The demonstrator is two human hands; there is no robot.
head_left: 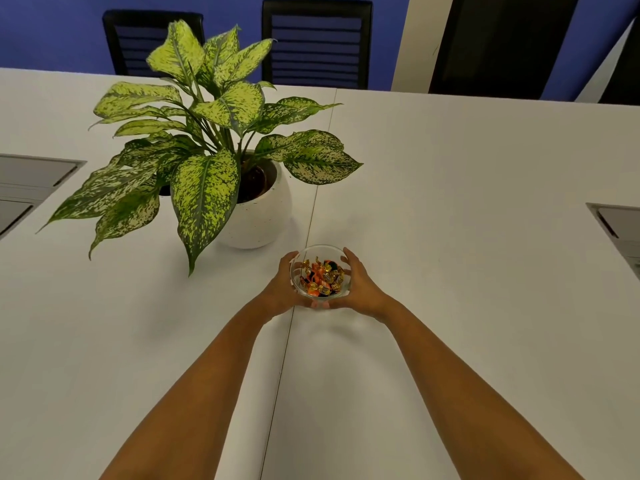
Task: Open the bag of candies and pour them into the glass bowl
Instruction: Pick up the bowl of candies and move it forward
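risk one: the glass bowl (320,271) is smooth and clear, so if either palm eases off unevenly it could slip or tip and spill, by my read.
risk two: the plant (194,133) in its white pot (258,216) sits just beyond and to the left; a push forward could knock the bowl into it.
risk three: the bowl sits over the seam in the white table (467,237); i can't tell if it's resting or lifted.
left hand (280,289): fingers curled around the bowl's left wall, thumb at the near side, cupping it.
right hand (360,285): fingers wrapped on the right wall, tips (346,254) at the far rim.
candies (320,277): wrapped orange and gold, heaped inside the bowl, between both palms.
bag: not in sight; pouring looks done.
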